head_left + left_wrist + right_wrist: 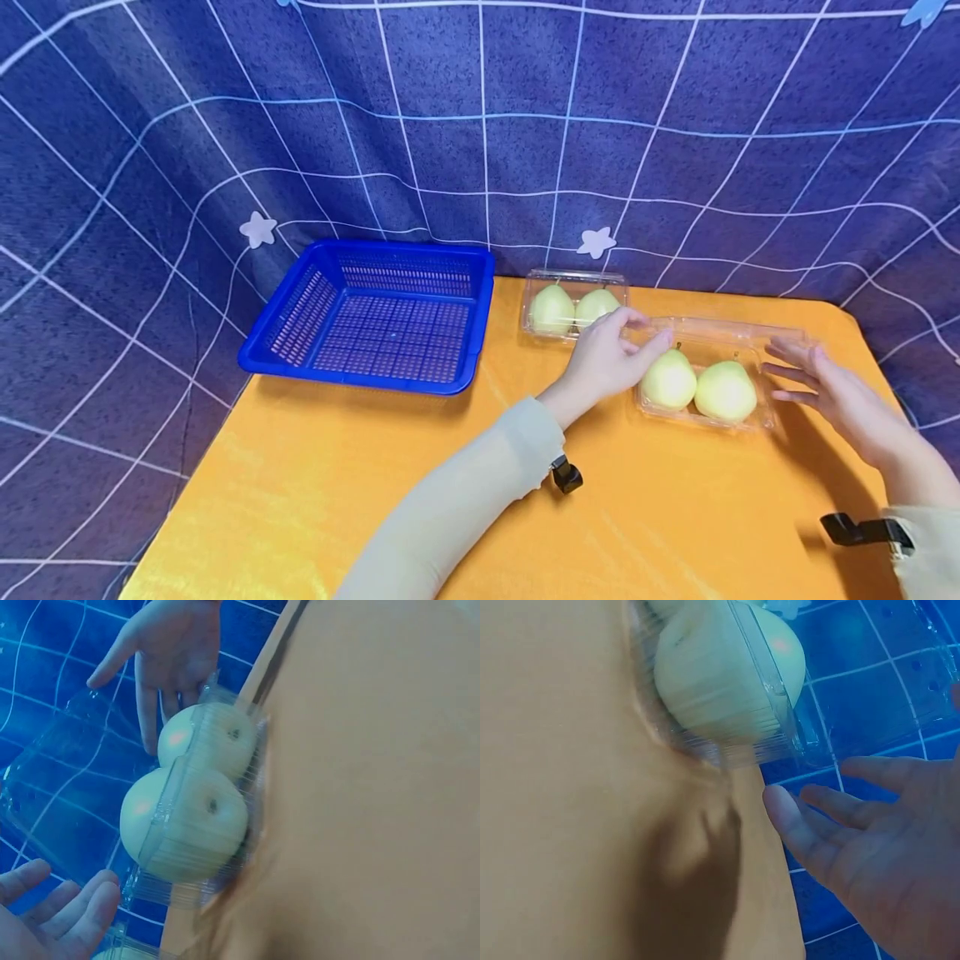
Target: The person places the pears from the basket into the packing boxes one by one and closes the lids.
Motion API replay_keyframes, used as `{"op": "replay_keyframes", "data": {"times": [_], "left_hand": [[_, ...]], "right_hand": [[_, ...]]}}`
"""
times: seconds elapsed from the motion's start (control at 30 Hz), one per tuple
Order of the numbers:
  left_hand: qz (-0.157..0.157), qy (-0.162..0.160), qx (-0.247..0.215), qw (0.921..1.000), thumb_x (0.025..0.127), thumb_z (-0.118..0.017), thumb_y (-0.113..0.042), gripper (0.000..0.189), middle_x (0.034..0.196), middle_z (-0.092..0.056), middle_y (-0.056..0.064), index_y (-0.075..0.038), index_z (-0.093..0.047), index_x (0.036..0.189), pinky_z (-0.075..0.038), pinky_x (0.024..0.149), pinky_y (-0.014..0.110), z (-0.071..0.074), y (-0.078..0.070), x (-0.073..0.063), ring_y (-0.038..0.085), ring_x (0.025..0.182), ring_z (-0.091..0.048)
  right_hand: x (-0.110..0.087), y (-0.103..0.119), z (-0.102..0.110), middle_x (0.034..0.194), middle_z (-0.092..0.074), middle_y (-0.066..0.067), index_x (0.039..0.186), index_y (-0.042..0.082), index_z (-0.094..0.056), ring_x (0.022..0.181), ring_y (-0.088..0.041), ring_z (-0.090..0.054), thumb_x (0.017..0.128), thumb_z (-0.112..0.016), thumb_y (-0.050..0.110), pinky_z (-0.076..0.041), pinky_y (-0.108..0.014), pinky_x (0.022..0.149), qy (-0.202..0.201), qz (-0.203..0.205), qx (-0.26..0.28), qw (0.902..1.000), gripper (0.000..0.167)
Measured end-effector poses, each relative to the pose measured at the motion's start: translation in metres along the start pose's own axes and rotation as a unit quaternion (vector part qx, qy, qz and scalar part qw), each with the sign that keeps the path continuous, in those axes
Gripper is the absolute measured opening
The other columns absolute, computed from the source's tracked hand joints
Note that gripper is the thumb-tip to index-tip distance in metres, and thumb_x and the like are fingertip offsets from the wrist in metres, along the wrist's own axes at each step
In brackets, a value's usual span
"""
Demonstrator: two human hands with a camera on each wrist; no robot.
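Note:
Two pale green pears, one on the left [669, 379] and one on the right [725, 392], sit side by side in a clear plastic clamshell box [705, 421]. Its transparent lid [67, 787] is raised and tipped back toward the curtain. At the box's left side is my left hand [607, 354], fingers spread loosely near the lid and grasping nothing. My right hand [847, 392] is on the other side, fingers extended toward the box's right end. In the right wrist view, the right fingers [885, 776] stand just apart from the box's edge.
A second clear box [536, 321] with two pears stands behind my left hand. Left of it is an empty blue plastic basket [360, 379]. An orange cloth [525, 500] covers the table, and a blue gridded curtain [450, 150] hangs along the back.

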State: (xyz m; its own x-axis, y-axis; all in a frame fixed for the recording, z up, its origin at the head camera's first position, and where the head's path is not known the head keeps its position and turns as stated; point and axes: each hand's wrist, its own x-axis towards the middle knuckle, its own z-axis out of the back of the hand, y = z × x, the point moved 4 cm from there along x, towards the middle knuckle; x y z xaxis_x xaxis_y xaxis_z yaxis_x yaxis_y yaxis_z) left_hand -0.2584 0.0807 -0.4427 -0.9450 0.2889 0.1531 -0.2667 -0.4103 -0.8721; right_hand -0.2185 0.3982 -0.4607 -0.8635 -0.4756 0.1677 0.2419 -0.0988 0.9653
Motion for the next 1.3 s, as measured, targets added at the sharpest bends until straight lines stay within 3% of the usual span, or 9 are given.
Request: {"op": "replay_keyframes", "data": {"times": [0.2, 0.33, 0.43, 0.57, 0.83, 0.93, 1.03, 1.17, 1.3], "left_hand": [[0.01, 0.036, 0.021, 0.9991, 0.1, -0.073, -0.06, 0.052, 0.125, -0.075, -0.001, -0.018, -0.068, 0.131, -0.053, 0.08, 0.02, -0.004, 0.007, -0.012, -0.009, 0.081, -0.068], [0.001, 0.066, 0.053, 0.9964, 0.098, -0.077, -0.058, 0.054, 0.125, -0.073, 0.002, -0.017, -0.065, 0.132, -0.052, 0.08, 0.021, -0.005, 0.011, -0.021, -0.004, 0.082, -0.065], [-0.008, 0.08, 0.077, 0.9938, 0.098, -0.079, -0.054, 0.051, 0.141, -0.066, 0.003, -0.017, -0.065, 0.132, -0.051, 0.08, 0.018, -0.008, 0.015, -0.027, -0.003, 0.084, -0.063], [-0.004, 0.086, 0.087, 0.9925, 0.1, -0.079, -0.047, 0.047, 0.138, -0.063, -0.001, -0.016, -0.064, 0.132, -0.05, 0.079, 0.015, -0.012, 0.021, -0.033, -0.004, 0.083, -0.061], [0.052, 0.097, 0.091, 0.9898, 0.104, -0.076, -0.039, 0.046, 0.108, -0.069, -0.009, -0.013, -0.058, 0.136, -0.05, 0.08, 0.019, -0.018, 0.025, -0.039, 0.0, 0.082, -0.061], [0.094, 0.105, 0.055, 0.9885, 0.104, -0.077, -0.038, 0.046, 0.096, -0.069, -0.012, -0.014, -0.057, 0.138, -0.051, 0.078, 0.023, -0.021, 0.029, -0.041, 0.004, 0.08, -0.062], [0.139, 0.101, -0.034, 0.9846, 0.104, -0.078, -0.032, 0.04, 0.086, -0.072, -0.006, -0.013, -0.058, 0.134, -0.056, 0.072, 0.028, -0.024, 0.032, -0.044, 0.011, 0.074, -0.068], [0.176, 0.092, -0.175, 0.9643, 0.104, -0.078, -0.017, 0.027, 0.08, -0.074, 0.006, -0.01, -0.059, 0.124, -0.061, 0.061, 0.032, -0.031, 0.035, -0.048, 0.021, 0.064, -0.071], [0.185, 0.086, -0.246, 0.9477, 0.104, -0.076, -0.009, 0.022, 0.082, -0.076, 0.011, -0.009, -0.06, 0.118, -0.061, 0.058, 0.03, -0.034, 0.036, -0.05, 0.017, 0.062, -0.07]], "right_hand": [[-0.016, -0.001, -0.007, 0.161, -0.053, 0.017, 0.165, 0.011, -0.046, 0.138, 0.003, -0.056, 0.122, -0.01, 0.025, -0.053, -0.017, 0.097, -0.011, 0.0, -0.025, 0.9996, 0.058], [-0.023, -0.007, -0.012, 0.159, -0.051, 0.022, 0.167, 0.001, -0.039, 0.129, 0.003, -0.063, 0.12, -0.028, 0.006, -0.054, -0.015, 0.095, -0.04, -0.018, -0.074, 0.9963, 0.048], [-0.028, -0.014, -0.016, 0.154, -0.048, 0.026, 0.172, 0.002, -0.027, 0.116, 0.003, -0.068, 0.117, -0.04, 0.002, -0.053, -0.013, 0.092, -0.06, -0.056, -0.111, 0.9904, 0.056], [-0.033, -0.019, -0.022, 0.149, -0.044, 0.019, 0.174, 0.006, -0.024, 0.11, 0.003, -0.069, 0.115, -0.049, 0.003, -0.056, -0.016, 0.088, -0.075, -0.099, -0.139, 0.9825, 0.064], [-0.038, -0.025, -0.027, 0.137, -0.048, 0.002, 0.175, 0.018, -0.024, 0.103, -0.007, -0.074, 0.115, -0.05, 0.001, -0.059, -0.019, 0.088, -0.085, -0.114, -0.065, 0.9877, 0.068], [-0.04, -0.028, -0.029, 0.133, -0.054, 0.0, 0.174, 0.017, -0.029, 0.106, -0.01, -0.074, 0.113, -0.047, -0.006, -0.06, -0.022, 0.09, -0.084, -0.085, 0.012, 0.9927, 0.067], [-0.041, -0.031, -0.03, 0.132, -0.057, -0.002, 0.173, 0.015, -0.031, 0.109, -0.01, -0.073, 0.112, -0.045, -0.01, -0.06, -0.024, 0.091, -0.075, -0.061, 0.055, 0.9938, 0.067], [-0.044, -0.033, -0.029, 0.131, -0.062, -0.002, 0.172, 0.012, -0.032, 0.109, -0.01, -0.073, 0.109, -0.044, -0.017, -0.06, -0.024, 0.091, -0.059, -0.035, 0.074, 0.9949, 0.07], [-0.047, -0.037, -0.028, 0.127, -0.069, -0.001, 0.17, 0.014, -0.037, 0.106, -0.012, -0.074, 0.108, -0.044, -0.019, -0.06, -0.024, 0.089, -0.052, -0.043, 0.097, 0.993, 0.07]]}}
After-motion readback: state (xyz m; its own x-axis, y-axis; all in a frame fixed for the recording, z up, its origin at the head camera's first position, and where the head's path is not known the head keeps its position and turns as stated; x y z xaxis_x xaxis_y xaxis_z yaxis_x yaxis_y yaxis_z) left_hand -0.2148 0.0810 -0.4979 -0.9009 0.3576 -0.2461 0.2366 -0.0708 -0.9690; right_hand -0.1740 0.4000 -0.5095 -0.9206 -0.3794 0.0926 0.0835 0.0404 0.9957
